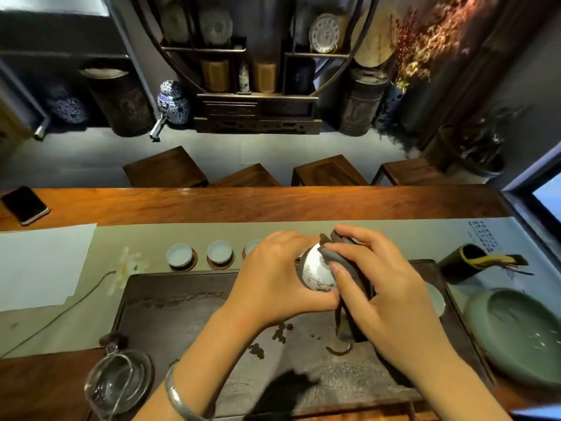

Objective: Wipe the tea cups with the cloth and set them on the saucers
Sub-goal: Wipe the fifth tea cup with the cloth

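- The painted white tea cup (pixel 315 273) sits just right of the frame's centre, lifted above the dark tea tray (pixel 182 314) and tipped on its side, most likely so its outer wall faces the cloth.
- The left hand (pixel 273 278) curls round the cup from the left, fingers wrapped over its far side; this looks like a steadying hold that frees the other hand to rub.
- The right hand (pixel 379 287) grips the dark cloth (pixel 349 287), thumb pressing a fold against the cup's wall, with the loose end hanging down towards the tray.
- Above and left of the hands, two pale blue cups (pixel 179 254) (pixel 219 251) stand upright on brown saucers (pixel 194 264) in a row; a third cup (pixel 252 247) is half hidden behind the left hand. They seem already dealt with, so the held cup probably belongs further along the row.
- Dark tea scraps (pixel 280 331) lie on the tray below the hands.
- At lower right a green bowl (pixel 516 332) rests beside the tray; at lower left, a glass pitcher (pixel 118 384).
- A phone (pixel 24 209) lies at the far left on the wooden table (pixel 273 203), clear of the work.
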